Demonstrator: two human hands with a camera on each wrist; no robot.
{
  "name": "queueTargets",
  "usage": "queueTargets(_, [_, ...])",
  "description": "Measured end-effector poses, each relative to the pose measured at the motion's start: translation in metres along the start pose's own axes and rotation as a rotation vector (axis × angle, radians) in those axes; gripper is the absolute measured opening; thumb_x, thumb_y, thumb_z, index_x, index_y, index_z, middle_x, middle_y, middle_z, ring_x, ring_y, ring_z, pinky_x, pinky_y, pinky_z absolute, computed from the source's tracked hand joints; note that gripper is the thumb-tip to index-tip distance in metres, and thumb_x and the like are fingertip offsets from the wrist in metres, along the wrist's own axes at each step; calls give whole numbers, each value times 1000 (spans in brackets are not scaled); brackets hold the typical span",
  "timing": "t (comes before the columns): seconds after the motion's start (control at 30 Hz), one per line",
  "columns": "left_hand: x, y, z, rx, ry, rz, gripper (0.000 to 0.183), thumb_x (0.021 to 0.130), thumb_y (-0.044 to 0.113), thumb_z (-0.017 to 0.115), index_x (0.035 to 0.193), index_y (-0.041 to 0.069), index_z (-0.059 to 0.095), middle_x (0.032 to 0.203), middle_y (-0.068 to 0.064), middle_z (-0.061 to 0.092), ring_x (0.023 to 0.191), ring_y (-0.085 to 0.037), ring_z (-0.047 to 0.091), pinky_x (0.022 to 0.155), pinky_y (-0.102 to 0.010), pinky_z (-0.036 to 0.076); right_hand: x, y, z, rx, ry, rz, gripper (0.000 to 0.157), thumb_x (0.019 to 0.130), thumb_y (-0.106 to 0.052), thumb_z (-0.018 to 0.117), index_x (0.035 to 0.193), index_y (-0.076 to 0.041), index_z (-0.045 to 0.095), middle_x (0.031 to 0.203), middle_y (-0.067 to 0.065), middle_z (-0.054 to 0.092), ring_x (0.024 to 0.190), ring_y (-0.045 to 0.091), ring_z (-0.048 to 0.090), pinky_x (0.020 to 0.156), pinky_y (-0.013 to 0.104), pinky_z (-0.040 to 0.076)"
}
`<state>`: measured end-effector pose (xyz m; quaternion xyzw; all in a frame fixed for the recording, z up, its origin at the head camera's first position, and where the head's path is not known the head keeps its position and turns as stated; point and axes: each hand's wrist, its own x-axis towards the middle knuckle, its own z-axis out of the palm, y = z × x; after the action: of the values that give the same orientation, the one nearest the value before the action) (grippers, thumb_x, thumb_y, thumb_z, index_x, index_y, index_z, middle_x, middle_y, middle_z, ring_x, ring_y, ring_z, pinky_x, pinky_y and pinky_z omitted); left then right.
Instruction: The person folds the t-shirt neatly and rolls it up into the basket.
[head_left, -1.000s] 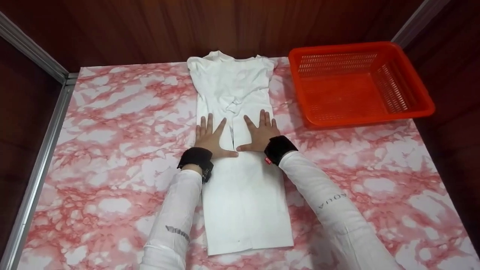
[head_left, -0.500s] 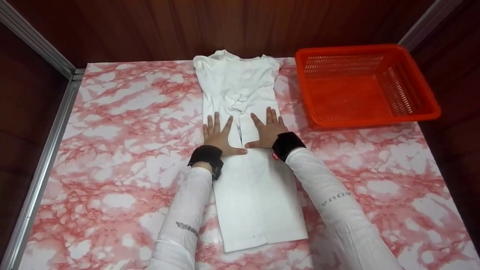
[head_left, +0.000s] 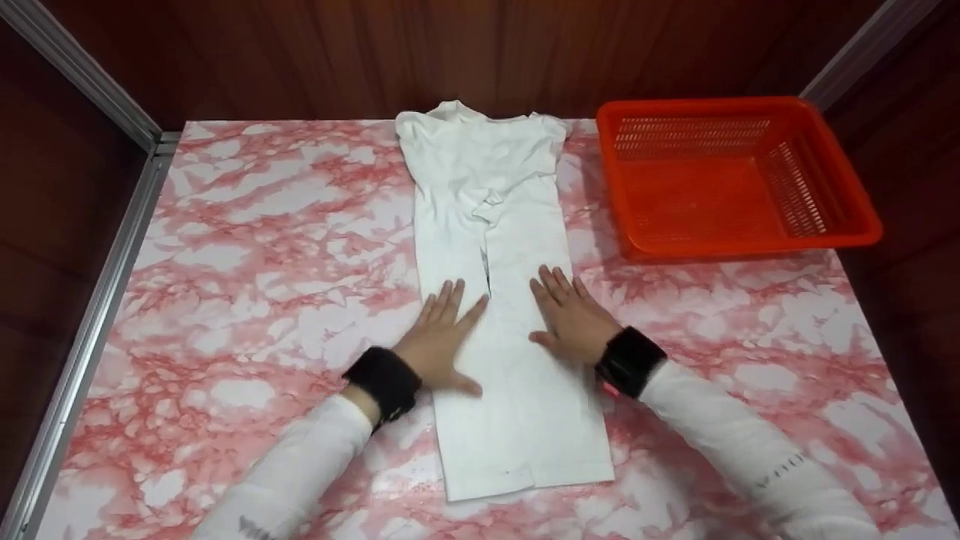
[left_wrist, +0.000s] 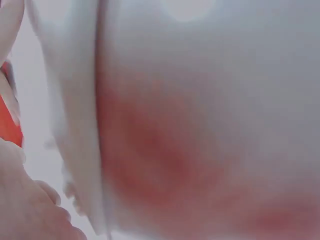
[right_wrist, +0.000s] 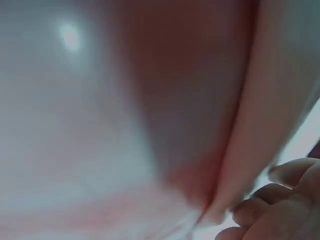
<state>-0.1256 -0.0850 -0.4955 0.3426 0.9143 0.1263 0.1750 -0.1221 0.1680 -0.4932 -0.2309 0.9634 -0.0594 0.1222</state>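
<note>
A white shirt (head_left: 517,420), folded into a long narrow strip, lies lengthwise on the table, its collar end at the back edge. Wrinkles bunch in its upper half, and a dark slit shows between two folded edges near the middle. My left hand (head_left: 442,341) is over the strip's left side, fingers spread and straight. Over the right side is my right hand (head_left: 576,322), its fingers extended too. Both look slightly blurred; whether the palms touch the cloth I cannot tell. In the wrist views parts of the left hand (left_wrist: 30,205) and right hand (right_wrist: 285,205) appear beside the cloth.
An orange plastic basket (head_left: 615,180) with slotted walls stands at the back right of the table. The tabletop (head_left: 247,322) has a red and white marbled cover. Dark brown panels (head_left: 480,52) rise behind it and at both sides.
Both hands have slid toward the front of the shirt and moved apart from each other. The shirt's layout looks nearly the same; the head view has shifted a little.
</note>
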Motion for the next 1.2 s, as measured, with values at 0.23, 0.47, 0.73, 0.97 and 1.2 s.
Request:
queueTargets(0.23, [-83, 54, 41, -15, -65, 257, 121, 53, 77, 55, 144, 21, -2, 147, -19, -12, 135, -34, -8, 107, -47, 10, -94, -43, 23, 76, 15, -251, 75, 83, -43, 55, 137, 1, 29, 145, 20, 19, 132, 34, 21, 103, 46, 26])
queueTargets(0.47, [-125, 70, 72, 71, 103, 303, 81, 77, 48, 60, 141, 12, 25, 148, -17, 11, 135, -33, 13, 102, -46, 27, -152, -68, 42, 98, 100, -235, 78, 77, -41, 65, 137, -4, 33, 145, 17, 23, 131, 32, 27, 98, 44, 34])
queueTargets(0.73, [-134, 69, 76, 131, 210, 271, 64, 80, 42, 60, 131, 8, 44, 142, -15, 31, 130, -29, 30, 98, -40, 36, -168, -68, 62, 20, 298, -213, 68, 75, -30, 68, 133, -6, 41, 139, 14, 36, 125, 29, 38, 106, 28, 23])
queueTargets(0.97, [-128, 73, 71, 245, 229, 294, 66, 82, 52, 51, 125, 1, 49, 133, -19, 42, 124, -31, 38, 93, -39, 41, -164, -73, 64, -76, 366, -231, 47, 90, -28, 49, 128, 1, 45, 132, 21, 43, 119, 33, 44, 83, 38, 47])
queueTargets(1.2, [-119, 79, 69, 362, 250, 259, 49, 73, 5, 67, 119, 3, 53, 122, -14, 52, 114, -25, 50, 85, -31, 47, -157, -77, 65, -157, 376, -222, 57, 80, -28, 61, 126, 3, 46, 126, 22, 49, 114, 33, 49, 79, 36, 49])
